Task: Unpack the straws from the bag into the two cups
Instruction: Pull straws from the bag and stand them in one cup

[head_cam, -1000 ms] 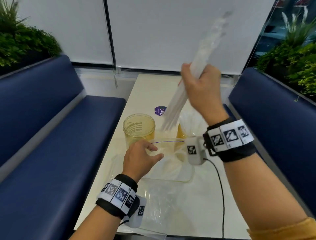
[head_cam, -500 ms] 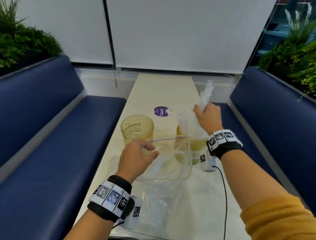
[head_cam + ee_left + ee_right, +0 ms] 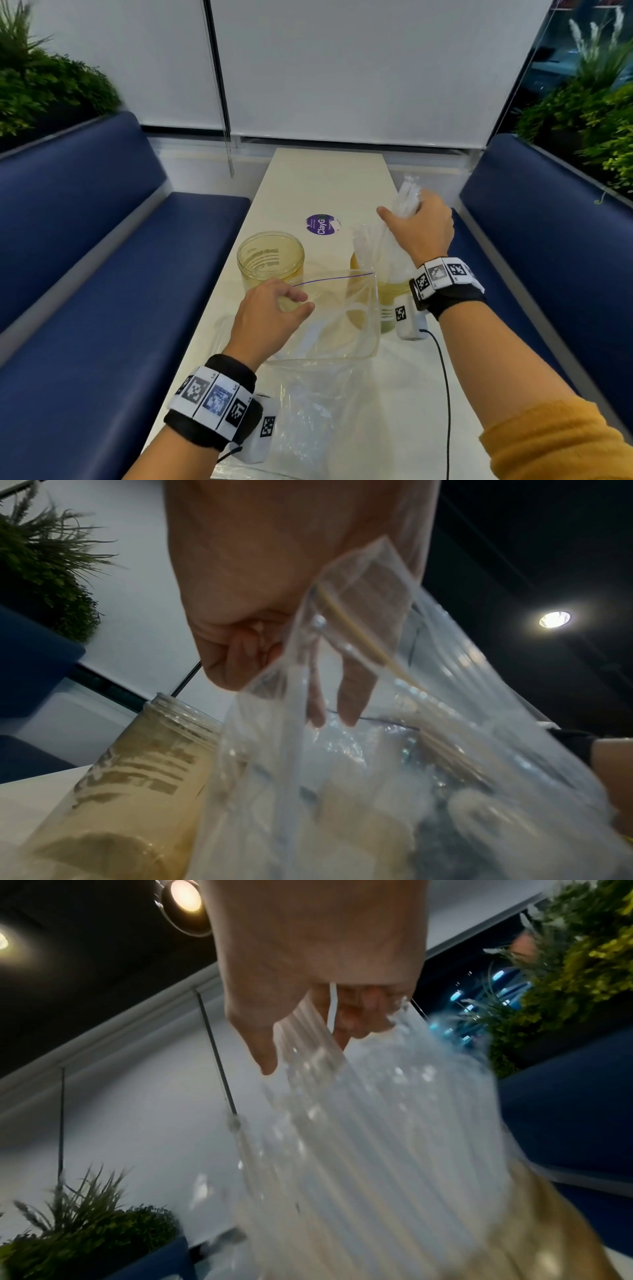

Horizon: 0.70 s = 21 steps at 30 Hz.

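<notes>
In right hand (image 3: pixel 423 229): straws (image 3: pixel 406 197).

The head view looks forward and down along the bench (image 3: pixel 329 178), taking in both hands, the cups and the blue seats either side. The left wrist view sits close under the left hand (image 3: pixel 274 588), looking up past the zip bag (image 3: pixel 394 764) toward the ceiling; the left cup (image 3: pixel 130 791) appears in both. The right wrist view, equally close, looks up along the right hand (image 3: pixel 318 961) at the straws (image 3: pixel 377 1137), which the head view also shows.
</notes>
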{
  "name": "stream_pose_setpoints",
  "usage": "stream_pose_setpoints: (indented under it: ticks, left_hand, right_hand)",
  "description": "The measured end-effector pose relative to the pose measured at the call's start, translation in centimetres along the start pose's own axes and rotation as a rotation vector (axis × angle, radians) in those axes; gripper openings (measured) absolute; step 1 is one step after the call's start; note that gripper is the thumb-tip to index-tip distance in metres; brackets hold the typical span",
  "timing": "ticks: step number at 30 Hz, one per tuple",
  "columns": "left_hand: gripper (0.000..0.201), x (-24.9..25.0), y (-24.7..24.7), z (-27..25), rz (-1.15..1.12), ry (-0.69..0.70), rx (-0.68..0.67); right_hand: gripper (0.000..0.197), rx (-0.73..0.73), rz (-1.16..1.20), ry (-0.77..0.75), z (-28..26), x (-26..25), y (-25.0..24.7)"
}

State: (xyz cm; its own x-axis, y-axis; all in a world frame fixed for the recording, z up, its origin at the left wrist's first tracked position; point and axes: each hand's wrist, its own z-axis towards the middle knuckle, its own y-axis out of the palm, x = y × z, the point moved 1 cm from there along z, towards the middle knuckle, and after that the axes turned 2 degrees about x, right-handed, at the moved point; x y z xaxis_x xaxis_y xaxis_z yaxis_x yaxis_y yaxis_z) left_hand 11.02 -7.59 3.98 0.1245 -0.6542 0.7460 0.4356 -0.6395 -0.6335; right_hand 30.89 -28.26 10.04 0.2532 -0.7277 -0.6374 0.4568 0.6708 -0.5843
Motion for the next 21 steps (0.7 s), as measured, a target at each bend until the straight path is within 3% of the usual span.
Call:
stream_pose_setpoints:
  ticks: [6,9,13,17,21]
  left_hand:
    - [0.017,0.0,0.1,0.0,-0.005,0.018,-0.003]
    - [0.016,0.1,0.1,0.0,-0.014,0.005,-0.012]
    - [0.017,0.4,0.0,0.1,-0.013,0.014,-0.014]
    - [0.015,0.7,0.0,0.0,-0.022,0.025,-0.022]
    - [0.015,0.6,-0.1,-0.1,-0.031,0.022,-0.033]
  right_hand:
    - [0.068,0.081,-0.037,-0.289,2.9,-1.6,-0.6]
    - [0.045,-0.082,-0.158,-0.501,3.2,-1.5,0.5]
    - [0.031,-0.207,-0.303,-0.475,0.9,-0.2,2.1]
    - [0.03,-0.408,-0.534,-0.644,-0.9,0.6,3.1]
    - [0.044,-0.325,-0.437,-0.514,0.5,0.0,3.1]
